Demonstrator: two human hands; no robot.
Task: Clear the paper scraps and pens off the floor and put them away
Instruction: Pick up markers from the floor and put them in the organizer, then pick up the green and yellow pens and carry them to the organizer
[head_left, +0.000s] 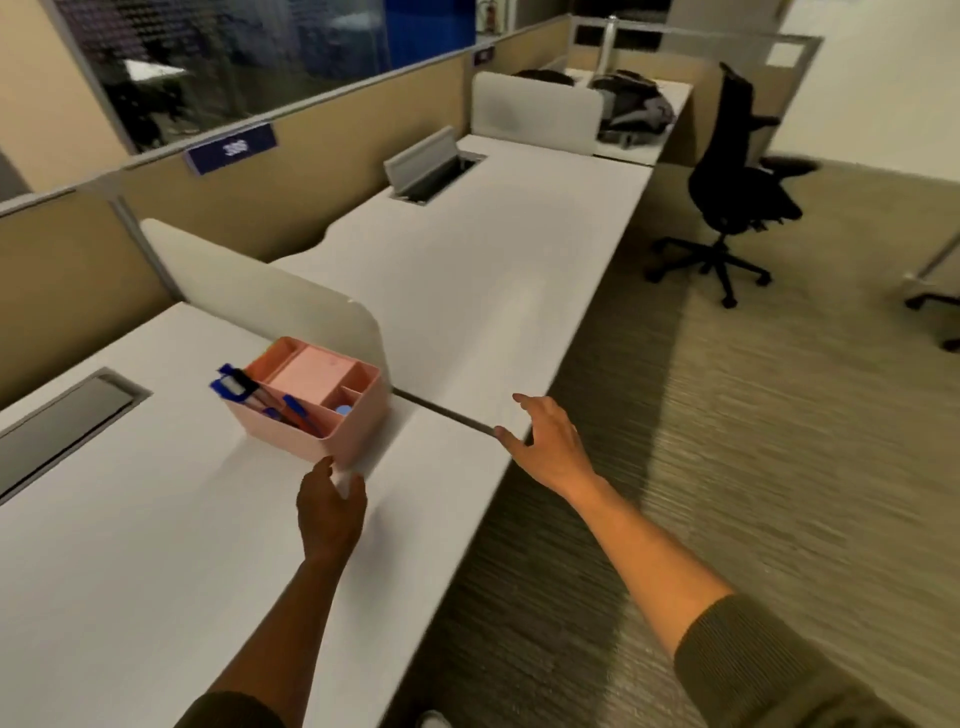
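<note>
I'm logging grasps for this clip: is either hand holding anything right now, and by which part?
Nothing is held. The left hand hovers open just short of the pink organizer; the right hand is open at the desk edge.

We are seeing the organizer (332, 415) sitting on the near table (156, 519), just before a divider screen (270, 301), with pens (270, 400) lying in its left compartment. A second table (493, 270) is stretching beyond, and a chair (737, 187) is standing far right on the floor (779, 467).
</note>
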